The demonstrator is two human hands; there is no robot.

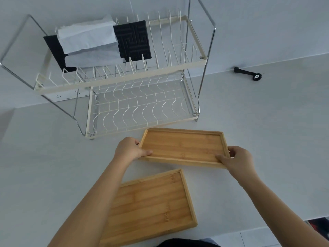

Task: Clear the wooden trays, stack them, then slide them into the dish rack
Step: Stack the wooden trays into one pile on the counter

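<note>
Two bare wooden trays lie on the white table. The far tray [183, 147] sits just in front of the dish rack [135, 104]. My left hand [130, 148] grips its left end, thumb over the rim. My right hand [236, 158] grips its right end the same way. The near tray [151, 205] lies flat and angled by the table's front edge, partly under my left forearm. The two-tier wire rack has nothing on its lower shelf.
On the rack's upper shelf lie white paper towels [87, 38] and black patterned mats [133, 41]. A small black tool with a wheel [249, 73] lies on the table at the back right, against the wall. The table's front edge runs at bottom right.
</note>
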